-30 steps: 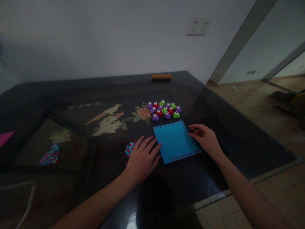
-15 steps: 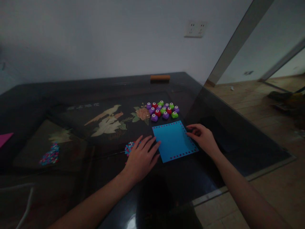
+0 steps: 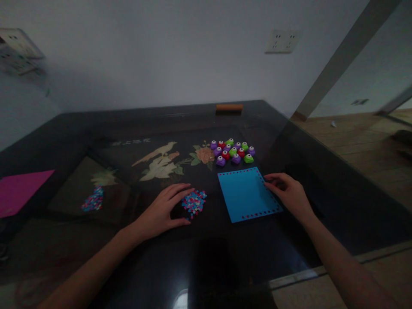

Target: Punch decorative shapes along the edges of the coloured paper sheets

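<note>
A blue square sheet point(image 3: 246, 193) lies on the dark glossy table, with small dark and pink dots along its top, right and bottom edges. My right hand point(image 3: 288, 192) is at the sheet's right edge, thumb and forefinger nearly together; whatever is between them is too small to make out. My left hand point(image 3: 164, 210) rests left of a pile of small blue, pink and white pieces point(image 3: 195, 201), its fingers spread around the pile's left side. Purple, red and green eye-topped pieces point(image 3: 233, 151) stand grouped behind the sheet.
A brown-orange roll point(image 3: 229, 107) lies near the table's back edge. At the left are a pink sheet point(image 3: 22, 191) and another pile of small coloured pieces point(image 3: 93, 199). The wall holds sockets point(image 3: 282, 41).
My left hand has moved left, off the blue sheet's left edge, to the pile's left side. My right hand stays at the sheet's right edge. The view has turned left.
</note>
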Demonstrator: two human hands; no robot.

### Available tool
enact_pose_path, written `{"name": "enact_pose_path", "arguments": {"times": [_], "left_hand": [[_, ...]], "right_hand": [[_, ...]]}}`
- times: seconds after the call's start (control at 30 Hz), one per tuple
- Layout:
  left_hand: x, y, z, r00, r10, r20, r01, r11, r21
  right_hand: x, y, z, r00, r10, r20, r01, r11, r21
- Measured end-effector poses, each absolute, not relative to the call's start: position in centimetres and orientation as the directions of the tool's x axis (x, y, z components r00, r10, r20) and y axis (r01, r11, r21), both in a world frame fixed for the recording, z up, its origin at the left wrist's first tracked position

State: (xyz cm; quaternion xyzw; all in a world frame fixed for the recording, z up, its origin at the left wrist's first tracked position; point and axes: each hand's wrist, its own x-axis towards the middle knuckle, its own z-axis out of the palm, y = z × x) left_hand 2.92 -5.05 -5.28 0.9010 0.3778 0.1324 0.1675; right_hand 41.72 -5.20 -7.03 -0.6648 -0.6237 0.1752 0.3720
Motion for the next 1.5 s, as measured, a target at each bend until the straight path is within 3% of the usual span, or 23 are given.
{"name": "enact_pose_path", "arguments": {"times": [0.37, 0.63, 0.73, 0.8, 0.87, 0.97, 1.03, 1.1, 1.17, 1.3, 1.5], "left_hand": [[4.1, -2.5, -6.5, 0.699, 0.707, 0.111, 0.629, -0.681, 0.376], [3.8, -2.8, -5.7, 0.667, 0.721, 0.191, 0.598, -0.670, 0.441], [3.7, -3.9, -4.2, 0.611, 0.733, 0.300, 0.573, -0.671, 0.471], [4.1, -5.2, -3.4, 0.604, 0.711, 0.360, 0.545, -0.698, 0.465], [4.8, -6.8, -3.1, 0.658, 0.650, 0.379, 0.506, -0.755, 0.416], [6.0, -9.5, -4.0, 0.808, 0.484, 0.337, 0.382, -0.865, 0.326], [6.5, -10.9, -5.1, 0.889, 0.352, 0.293, 0.262, -0.916, 0.304], [6.6, -11.6, -6.1, 0.937, 0.235, 0.259, 0.148, -0.937, 0.316], [6.5, -11.8, -6.7, 0.956, 0.171, 0.238, 0.081, -0.935, 0.345], [6.3, -11.6, -6.8, 0.967, 0.158, 0.197, 0.075, -0.925, 0.373], [6.4, -11.3, -6.6, 0.969, 0.156, 0.193, 0.075, -0.925, 0.371]], "right_hand": [[42.0, -5.0, -7.5, 0.175, 0.958, 0.228, 0.703, 0.041, -0.710], [41.8, -5.1, -6.6, 0.206, 0.956, 0.208, 0.646, 0.026, -0.763], [40.4, -5.6, -4.5, 0.140, 0.952, 0.270, 0.637, 0.122, -0.761], [38.3, -6.3, -2.9, -0.009, 0.939, 0.344, 0.641, 0.269, -0.719], [35.5, -7.2, -1.7, -0.279, 0.880, 0.384, 0.570, 0.474, -0.671], [30.7, -8.9, -2.0, -0.680, 0.595, 0.428, 0.306, 0.761, -0.572], [28.2, -9.9, -3.6, -0.820, 0.340, 0.461, 0.072, 0.860, -0.506], [26.6, -10.6, -5.4, -0.870, 0.214, 0.444, -0.053, 0.855, -0.515], [25.9, -10.9, -6.8, -0.894, 0.168, 0.416, -0.104, 0.824, -0.557], [25.9, -10.8, -7.5, -0.927, 0.185, 0.326, -0.052, 0.799, -0.599], [25.7, -10.8, -7.0, -0.922, 0.165, 0.352, -0.032, 0.870, -0.492]]}}
